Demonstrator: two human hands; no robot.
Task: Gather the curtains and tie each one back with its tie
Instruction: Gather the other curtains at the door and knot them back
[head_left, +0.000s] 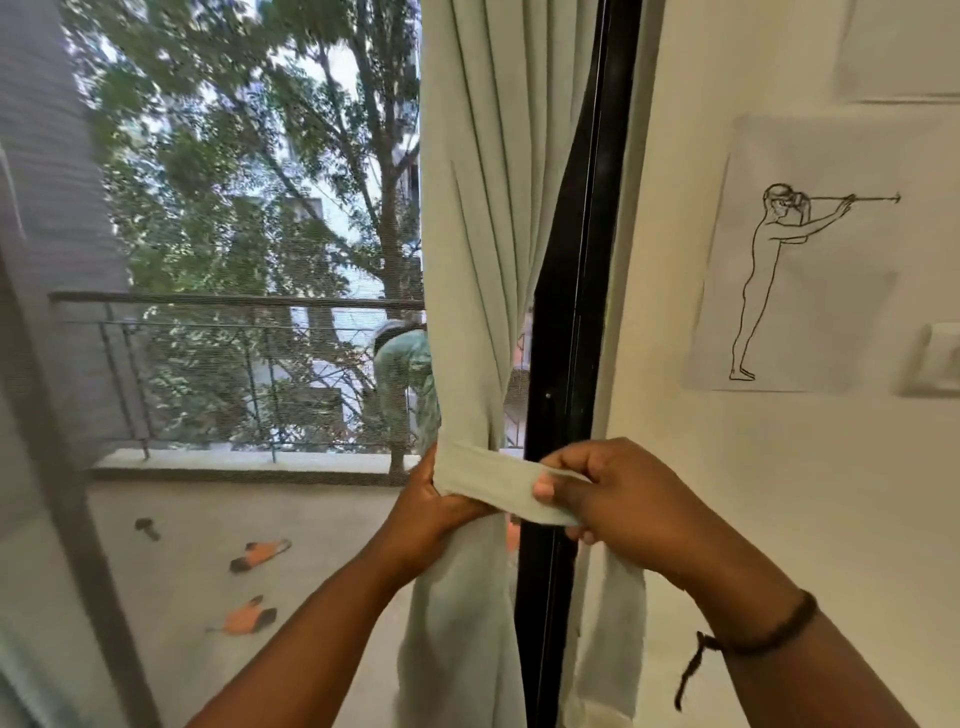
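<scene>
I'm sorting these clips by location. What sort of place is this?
Probably a room in a home, at a balcony door. A pale green curtain hangs by the black door frame, a railing with trees stands outside, and a line drawing is stuck on the wall.

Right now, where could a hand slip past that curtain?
There is a narrow gap between the gathered curtain and the black door frame, just above the tie. At the tie it is crowded: the left hand grips the bunch and the right hand pinches the strip.
</scene>
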